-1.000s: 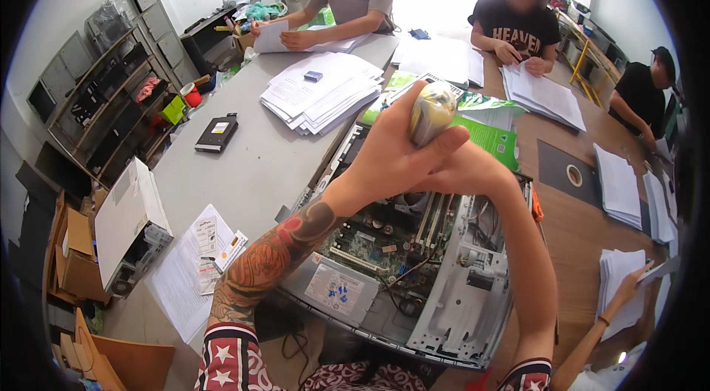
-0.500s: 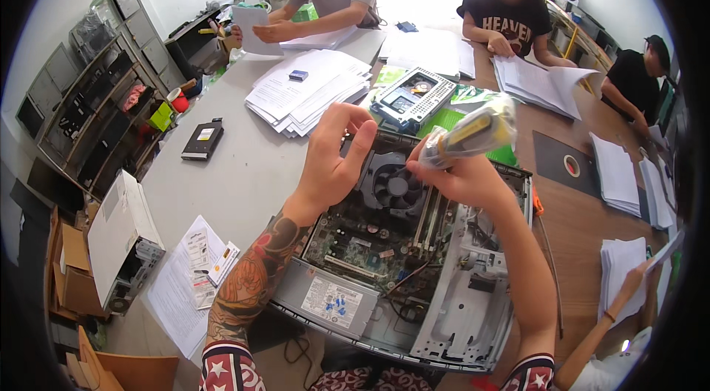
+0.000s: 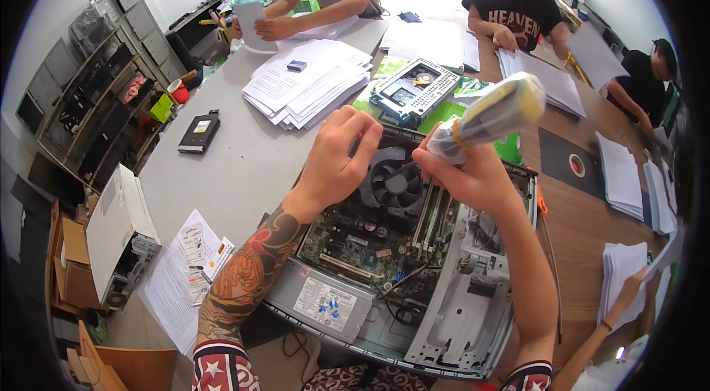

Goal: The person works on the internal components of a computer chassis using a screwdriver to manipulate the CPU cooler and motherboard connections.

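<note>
In front of me an opened desktop computer case (image 3: 458,332) lies flat, its circuit board and metal frame showing. A black cooling fan (image 3: 397,187) sits toward its far side. My right hand (image 3: 470,178), right of the fan, is closed around a tool with a yellow-and-black handle (image 3: 494,111). Clear plastic wraps this handle, held by a band; the tool's working end is hidden. Over the fan's left edge hovers my left hand (image 3: 334,162), fingers loosely curled, thumb apart, nothing visible in it. A silver power supply (image 3: 325,301) fills the case's near left part.
Beyond the case lies a metal drive cage (image 3: 416,91). Left of it are paper stacks (image 3: 303,88) and a black drive (image 3: 200,132). A white computer case (image 3: 122,236) stands at far left. Tape (image 3: 577,164) lies right. Several people handle papers around the table.
My right hand and the wrapped tool have shifted slightly right, with the handle tilting higher. My left hand stays near the fan, its fingers curled more. A person at far right has lifted a sheet.
</note>
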The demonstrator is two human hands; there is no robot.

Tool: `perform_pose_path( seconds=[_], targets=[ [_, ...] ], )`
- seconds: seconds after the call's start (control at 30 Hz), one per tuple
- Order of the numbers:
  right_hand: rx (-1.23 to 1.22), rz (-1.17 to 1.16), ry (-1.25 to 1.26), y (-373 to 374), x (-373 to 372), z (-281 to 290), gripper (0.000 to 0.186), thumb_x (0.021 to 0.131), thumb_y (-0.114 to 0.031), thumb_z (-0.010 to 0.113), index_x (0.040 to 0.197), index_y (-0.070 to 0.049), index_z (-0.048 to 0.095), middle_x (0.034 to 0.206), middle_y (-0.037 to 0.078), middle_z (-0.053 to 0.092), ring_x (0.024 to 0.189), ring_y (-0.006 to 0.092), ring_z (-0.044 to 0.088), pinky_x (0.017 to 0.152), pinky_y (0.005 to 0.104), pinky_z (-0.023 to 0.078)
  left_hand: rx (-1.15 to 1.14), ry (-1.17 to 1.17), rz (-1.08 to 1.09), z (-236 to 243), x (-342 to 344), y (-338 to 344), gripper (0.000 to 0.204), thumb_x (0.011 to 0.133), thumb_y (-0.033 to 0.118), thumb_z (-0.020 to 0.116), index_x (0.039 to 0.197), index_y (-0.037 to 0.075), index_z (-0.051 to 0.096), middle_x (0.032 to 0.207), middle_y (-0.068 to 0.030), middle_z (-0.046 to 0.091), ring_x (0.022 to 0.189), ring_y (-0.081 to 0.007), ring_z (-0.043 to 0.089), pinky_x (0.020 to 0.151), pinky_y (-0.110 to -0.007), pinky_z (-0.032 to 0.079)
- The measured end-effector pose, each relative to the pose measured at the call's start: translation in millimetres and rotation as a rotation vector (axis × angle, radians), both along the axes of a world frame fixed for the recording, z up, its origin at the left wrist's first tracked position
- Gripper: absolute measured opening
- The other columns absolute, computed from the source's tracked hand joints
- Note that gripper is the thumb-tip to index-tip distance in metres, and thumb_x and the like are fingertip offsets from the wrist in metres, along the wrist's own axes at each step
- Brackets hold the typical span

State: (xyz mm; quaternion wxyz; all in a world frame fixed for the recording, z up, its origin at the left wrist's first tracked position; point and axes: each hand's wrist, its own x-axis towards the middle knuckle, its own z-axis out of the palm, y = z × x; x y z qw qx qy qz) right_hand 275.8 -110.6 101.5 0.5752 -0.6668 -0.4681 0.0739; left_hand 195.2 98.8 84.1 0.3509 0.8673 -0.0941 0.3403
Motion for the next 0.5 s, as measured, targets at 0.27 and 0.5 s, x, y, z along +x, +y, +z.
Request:
perform_pose_path(
  seconds=[0.27,0.5],
  targets=[
    [0.113,-0.100,-0.028,7.4,0.2,-8.2,0.013,0.089,-0.008,0.067,0.083,0.002,0.061,0.067,0.004,0.062,0.056,0.0123,0.060,0.054,0.0284,0.048,0.076,0.009,0.001,-6.2,3.5,-6.2,0.012,0.087,0.011,0.064,0.081,0.001,0.061,0.083,-0.0110,0.055,0.082,-0.0295,0.054,0.075,-0.039,0.043],
    [0.103,-0.185,-0.047,3.8,-1.3,-0.1,0.014,0.090,-0.011,0.069,0.089,0.001,0.062,0.072,0.002,0.063,0.062,0.0087,0.062,0.056,0.0228,0.049,0.117,0.025,0.019,-6.1,1.8,-4.2,0.013,0.086,0.011,0.065,0.080,0.001,0.061,0.082,-0.0106,0.055,0.082,-0.0293,0.054,0.075,-0.039,0.043]
  ],
)
